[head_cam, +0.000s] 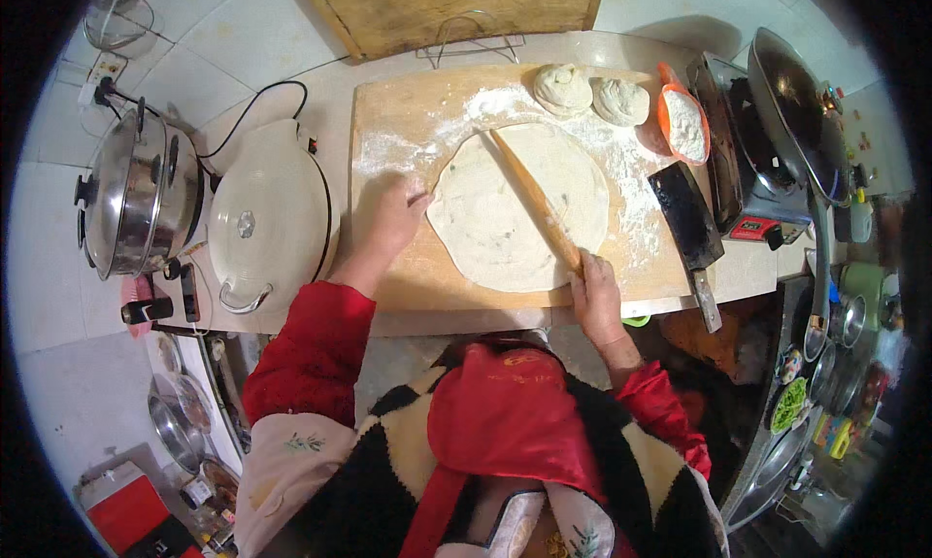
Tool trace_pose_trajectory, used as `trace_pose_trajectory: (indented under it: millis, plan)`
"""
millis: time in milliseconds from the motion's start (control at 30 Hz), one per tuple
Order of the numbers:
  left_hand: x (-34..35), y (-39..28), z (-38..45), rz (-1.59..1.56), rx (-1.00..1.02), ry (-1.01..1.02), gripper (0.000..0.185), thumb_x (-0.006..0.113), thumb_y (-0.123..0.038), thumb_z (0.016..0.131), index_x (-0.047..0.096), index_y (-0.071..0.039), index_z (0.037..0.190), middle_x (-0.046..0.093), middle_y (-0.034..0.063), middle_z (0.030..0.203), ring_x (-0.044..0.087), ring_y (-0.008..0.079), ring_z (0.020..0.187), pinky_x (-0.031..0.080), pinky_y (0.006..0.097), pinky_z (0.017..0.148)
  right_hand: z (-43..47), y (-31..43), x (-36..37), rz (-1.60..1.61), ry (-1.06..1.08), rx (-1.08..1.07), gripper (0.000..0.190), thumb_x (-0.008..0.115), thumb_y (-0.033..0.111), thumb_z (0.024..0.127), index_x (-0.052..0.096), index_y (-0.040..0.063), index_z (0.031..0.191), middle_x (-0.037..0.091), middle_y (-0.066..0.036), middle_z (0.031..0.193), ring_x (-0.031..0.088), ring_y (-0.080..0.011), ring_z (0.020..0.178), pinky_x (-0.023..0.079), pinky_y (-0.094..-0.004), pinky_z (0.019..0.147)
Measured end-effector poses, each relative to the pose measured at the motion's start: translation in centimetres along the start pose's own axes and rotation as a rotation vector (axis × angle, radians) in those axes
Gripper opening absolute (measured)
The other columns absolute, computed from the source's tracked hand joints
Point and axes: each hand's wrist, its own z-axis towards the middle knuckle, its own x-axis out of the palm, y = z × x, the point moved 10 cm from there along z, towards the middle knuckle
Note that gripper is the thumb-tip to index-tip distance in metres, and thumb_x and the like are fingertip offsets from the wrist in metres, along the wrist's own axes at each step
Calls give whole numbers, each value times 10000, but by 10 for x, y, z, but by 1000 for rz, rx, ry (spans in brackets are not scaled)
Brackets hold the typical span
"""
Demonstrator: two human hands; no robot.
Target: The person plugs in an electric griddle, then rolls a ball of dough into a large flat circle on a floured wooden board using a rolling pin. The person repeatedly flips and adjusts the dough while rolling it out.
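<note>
A large round of rolled dough (495,215) lies flat on the floured wooden board (386,266), with small dark flecks showing in it. Across it slants a wooden rolling pin (535,194), its lower end held in my right hand (598,288) at the dough's lower right edge. The fingertips of my left hand (397,212) touch or pinch the left edge of the dough. Two coiled dough pieces, one (563,89) beside the other (620,102), sit at the board's upper right. A cleaver (688,215) rests on the board's right edge, its handle pointing towards me.
An orange scoop of flour (684,124) lies at the upper right, near a gas stove (764,201) with a wok (797,106). To the left stand a closed white electric pan (269,208) and a steel steamer pot (138,194). A wire rack (473,48) is behind the board.
</note>
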Motion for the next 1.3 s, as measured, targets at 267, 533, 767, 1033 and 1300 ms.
trace_pose_trajectory:
  millis: [267,533,767,1033,1300]
  plan:
    - [35,-114,-75,160,754,-136,493,698,-270,869,567,-77,1303,490,146,1411,387,357,1359,295,512,1124,14,8,-1,-337,171,-200,524,689,121,782,585,105,1296,607,-119,1127,553,-342,1024,437,-463,897]
    - [96,-65,-129,292,548,-196,758,723,-344,816,436,-9,1433,326,126,1571,264,330,1465,302,552,1118,87,3,3,-379,368,-347,671,675,193,833,431,113,1453,434,-150,1461,400,-381,1341,287,-517,1135]
    - [51,-4,-87,331,-21,-303,810,694,-382,843,361,-17,1484,326,147,1567,227,339,1476,148,615,1164,188,90,77,-317,246,-505,692,550,370,952,316,29,1507,325,-165,1566,302,-377,1435,219,-499,1189]
    - [57,-32,-84,435,81,-223,777,660,-354,855,349,-29,1488,319,173,1561,217,381,1475,154,620,1162,170,68,67,-274,247,-525,777,545,429,948,244,2,1522,284,-209,1570,286,-407,1434,218,-521,1182]
    - [162,-92,-177,110,522,146,716,622,-345,901,345,-64,1499,316,135,1579,265,303,1476,219,577,1157,39,-26,-2,-503,792,-501,765,653,342,896,308,18,1498,335,-169,1552,249,-367,1465,199,-507,1198]
